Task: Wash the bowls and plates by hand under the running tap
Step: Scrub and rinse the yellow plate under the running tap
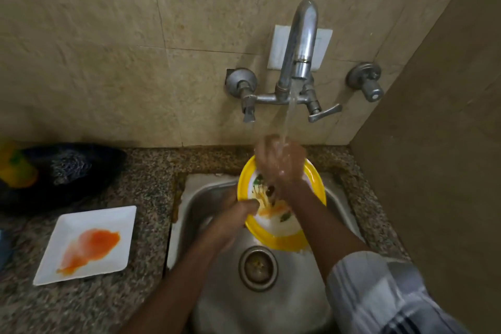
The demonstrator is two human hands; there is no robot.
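Observation:
A round plate (282,238) with a yellow rim and a white centre smeared with orange and green food is tilted over the steel sink (206,198). My left hand (233,214) grips the plate's left rim, thumb across its face. My right hand (282,160) lies on the plate's upper part with fingers spread, blurred, directly under the water stream (289,114) from the wall tap (298,43). A white square plate (113,217) stained orange sits on the counter at left.
The sink drain (258,268) is below the plate. Two tap handles (249,108) (324,112) and a separate valve (370,87) stick out of the tiled wall. A dark cloth bundle (65,171) with something yellow lies on the granite counter (151,187). A wall stands close at right.

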